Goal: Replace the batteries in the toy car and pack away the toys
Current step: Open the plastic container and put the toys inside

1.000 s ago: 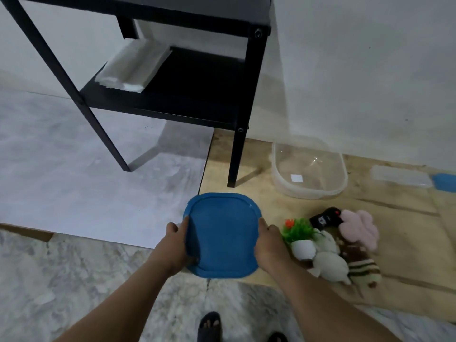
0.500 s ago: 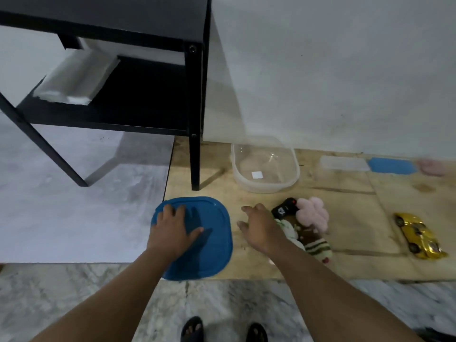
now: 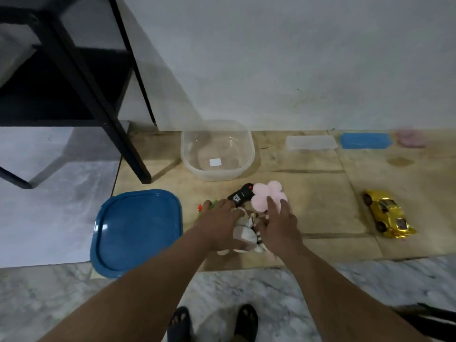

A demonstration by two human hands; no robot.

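A heap of small toys lies on the wooden floor panel: a pink plush flower [image 3: 267, 195], a black remote control [image 3: 240, 195], a white soft toy [image 3: 243, 234] and a small green plant [image 3: 209, 203]. My left hand [image 3: 217, 218] and my right hand [image 3: 280, 222] reach over the heap from either side, fingers spread, touching the toys. Whether either hand grips anything is unclear. A clear plastic tub [image 3: 218, 150] stands empty just behind the heap. Its blue lid [image 3: 138, 230] lies flat to the left. A gold toy car [image 3: 387, 214] sits far right.
A black metal shelf unit [image 3: 81, 77] stands at the back left, one leg close to the tub. A shallow clear box [image 3: 311, 142], a small blue lid [image 3: 365, 140] and a pink item [image 3: 410, 138] line the wall at the right. My sandalled feet [image 3: 212, 322] are below.
Both hands set the blue lid flat on the floor and let go of it. They then moved right onto the toy heap. The view swung right, bringing the gold car in.
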